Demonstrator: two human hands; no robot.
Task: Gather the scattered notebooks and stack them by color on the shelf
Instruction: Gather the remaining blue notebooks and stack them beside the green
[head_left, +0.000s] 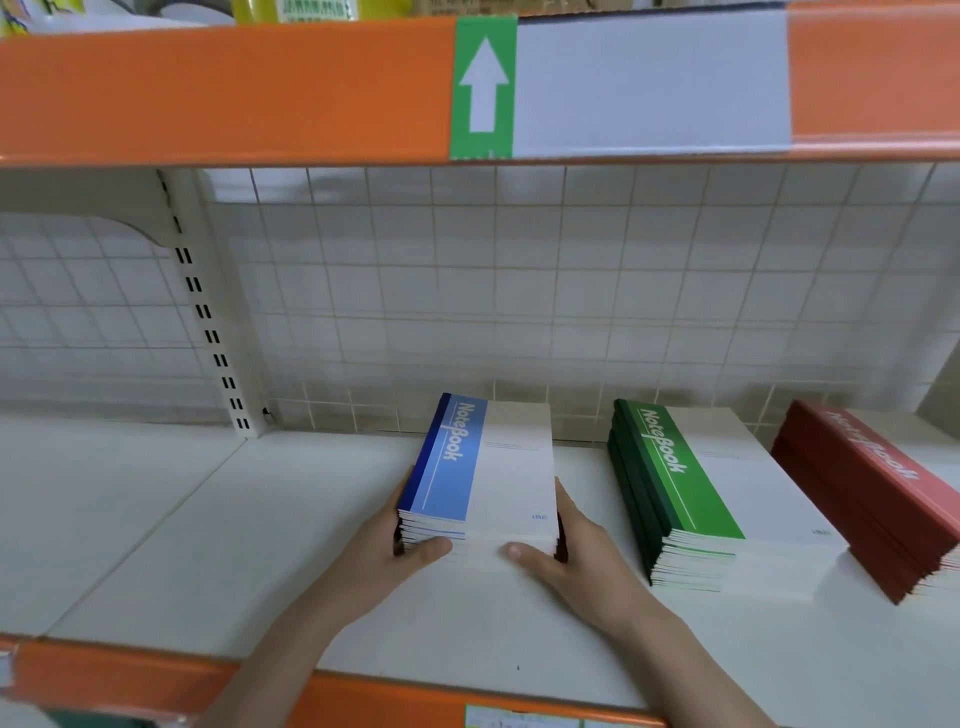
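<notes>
Three stacks seen on shelf: blue stack left of green stack, red stack beyond. Blue stack clasped at sides by left hand and right hand, thumbs on front edge. Edges best squared, stack kept parallel to green, apart.

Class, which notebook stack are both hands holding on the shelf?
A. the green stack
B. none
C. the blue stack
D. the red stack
C: the left hand and right hand grip the sides of the blue stack; the green stack and red stack sit untouched.
</notes>
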